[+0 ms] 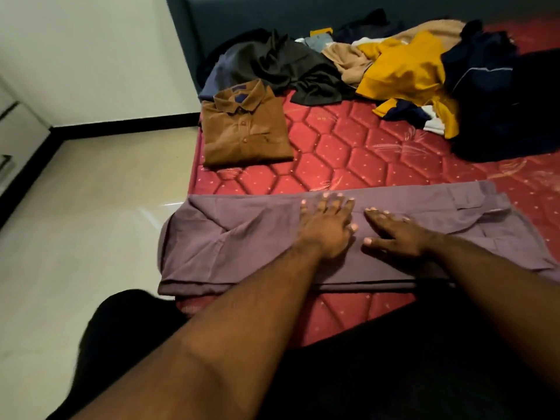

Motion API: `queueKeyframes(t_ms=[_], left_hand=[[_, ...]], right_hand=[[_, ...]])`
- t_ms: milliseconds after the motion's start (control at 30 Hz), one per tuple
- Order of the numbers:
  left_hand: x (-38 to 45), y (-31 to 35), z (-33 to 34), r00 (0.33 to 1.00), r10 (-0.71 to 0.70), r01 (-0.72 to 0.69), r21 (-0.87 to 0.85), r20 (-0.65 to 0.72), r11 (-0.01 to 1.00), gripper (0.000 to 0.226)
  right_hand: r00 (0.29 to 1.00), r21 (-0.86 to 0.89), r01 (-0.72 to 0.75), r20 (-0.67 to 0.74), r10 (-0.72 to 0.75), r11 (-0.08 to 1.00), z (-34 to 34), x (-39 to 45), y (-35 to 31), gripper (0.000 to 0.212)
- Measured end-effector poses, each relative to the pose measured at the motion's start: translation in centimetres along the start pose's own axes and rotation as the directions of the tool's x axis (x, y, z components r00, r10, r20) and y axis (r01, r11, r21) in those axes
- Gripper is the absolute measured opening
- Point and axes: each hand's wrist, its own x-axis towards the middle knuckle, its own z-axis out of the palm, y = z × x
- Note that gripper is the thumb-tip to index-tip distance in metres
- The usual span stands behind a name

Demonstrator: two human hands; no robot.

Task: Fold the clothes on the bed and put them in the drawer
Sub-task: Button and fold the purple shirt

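Two hands: both lie flat on the purple shirt [272,247], fingers straight and spread, pressing the cloth and gripping nothing.
Left hand [328,227]: palm down at the middle of the garment, fingertips toward 12 o'clock.
Right hand [394,233]: palm down just beside the left at its 3 o'clock, the two hands close but apart.
Purple shirt: spread crosswise along the near edge of the bed [348,153], sides already turned in to make a long band; its left end overhangs the mattress edge above the floor [91,222], and the collar end appears to lie at 3 o'clock.
Step in hand: smoothing the folded band, by my reading, before it is doubled over end to end.
Next move: likely calls for taking one end in both hands and carrying it across to the other, keeping the edges square so the turned-in sleeves do not slip out.
Brown shirt [245,128]: folded and buttoned, at 11 o'clock from the hands, well apart from them.
Unfolded pile: black garment [288,68], yellow garment [403,71] and dark navy clothes [491,95] heaped from 12 to 2 o'clock by the headboard [242,13].
Drawer: white drawer fronts [12,137] at 9 o'clock may be it; I cannot tell for certain.
Progress: early; one piece folded, one under way, most untouched.
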Motion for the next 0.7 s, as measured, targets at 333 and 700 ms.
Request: queueKeyframes(t_ms=[333,700], left_hand=[[1.6,4.9,3.6,0.984,-0.169,0.175,0.133,-0.054,0.976,0.067],[11.2,19.7,9.1,0.987,0.156,-0.16,0.22,0.035,0.962,0.095]], right_hand=[[0.922,-0.17,0.043,-0.372,-0.104,0.985,1.1,-4.4,17.2,0.077],[0.701,0.836,-0.279,-0.159,0.695,0.472,-3.2,-6.3,21.4,0.086]])
